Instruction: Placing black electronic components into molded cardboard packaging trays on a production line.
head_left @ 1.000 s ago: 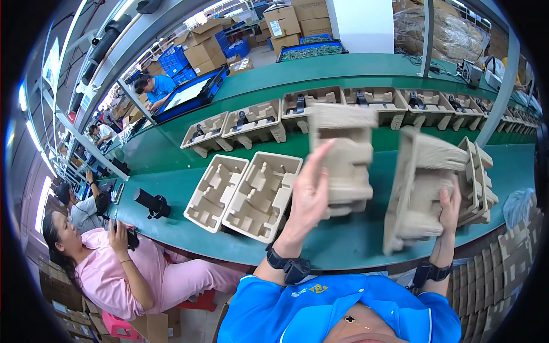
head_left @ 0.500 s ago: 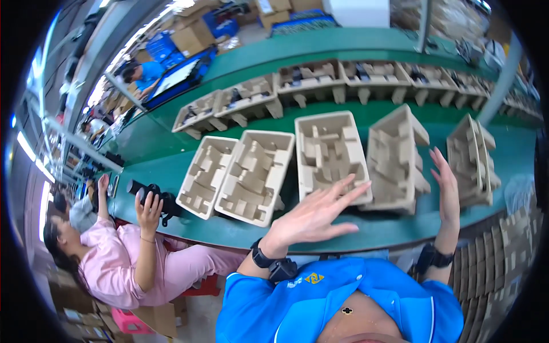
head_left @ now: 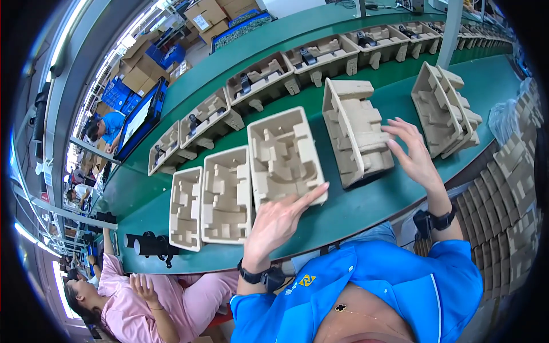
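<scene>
Several moulded brown pulp trays lie in a row on the green conveyor belt (head_left: 366, 206). My left hand (head_left: 278, 222) is spread open at the near edge of the third tray (head_left: 284, 154), fingertips touching its rim. My right hand (head_left: 413, 155) is open too, fingers resting on the near side of the fourth tray (head_left: 354, 131), which stands tilted. Two more trays (head_left: 227, 194) (head_left: 186, 208) lie flat to the left. A nested pair of trays (head_left: 443, 108) leans at the right.
A farther belt carries pulp trays with dark parts (head_left: 260, 80). A stack of flat trays (head_left: 512, 200) stands at my right. A person in pink (head_left: 131, 303) sits at lower left by a black device (head_left: 150, 246). Cardboard boxes (head_left: 206, 14) sit behind.
The tray held up a second ago by my left hand now lies flat on the belt, and the right-hand tray has come down beside it. Both hands have let go.
</scene>
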Demonstrator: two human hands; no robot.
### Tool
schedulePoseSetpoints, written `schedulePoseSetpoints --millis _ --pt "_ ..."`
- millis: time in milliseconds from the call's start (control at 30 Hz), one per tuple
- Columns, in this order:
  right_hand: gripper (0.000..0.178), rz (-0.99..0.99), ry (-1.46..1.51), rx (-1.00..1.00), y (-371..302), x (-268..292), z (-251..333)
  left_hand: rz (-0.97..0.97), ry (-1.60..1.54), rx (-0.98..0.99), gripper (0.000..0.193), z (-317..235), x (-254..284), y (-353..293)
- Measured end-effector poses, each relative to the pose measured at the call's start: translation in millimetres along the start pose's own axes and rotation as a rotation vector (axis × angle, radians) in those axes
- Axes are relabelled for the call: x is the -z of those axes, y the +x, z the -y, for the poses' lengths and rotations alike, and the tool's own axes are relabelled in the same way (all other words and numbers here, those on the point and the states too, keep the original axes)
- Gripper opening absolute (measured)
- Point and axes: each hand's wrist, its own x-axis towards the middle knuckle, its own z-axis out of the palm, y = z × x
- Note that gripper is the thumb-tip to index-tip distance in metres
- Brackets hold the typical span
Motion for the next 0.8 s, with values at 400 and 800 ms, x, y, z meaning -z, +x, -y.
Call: schedulePoseSetpoints --millis 400,800 --pt "0.065 -0.150 -0.133 0.216 52 -37 43 -0.056 -0.087 0.095 0.059 9 -10 8" --pt "0.058 -0.221 1.314 -0.241 -18 -55 -28 -0.111 -0.088 -0.051 0.063 7 -9 -34"
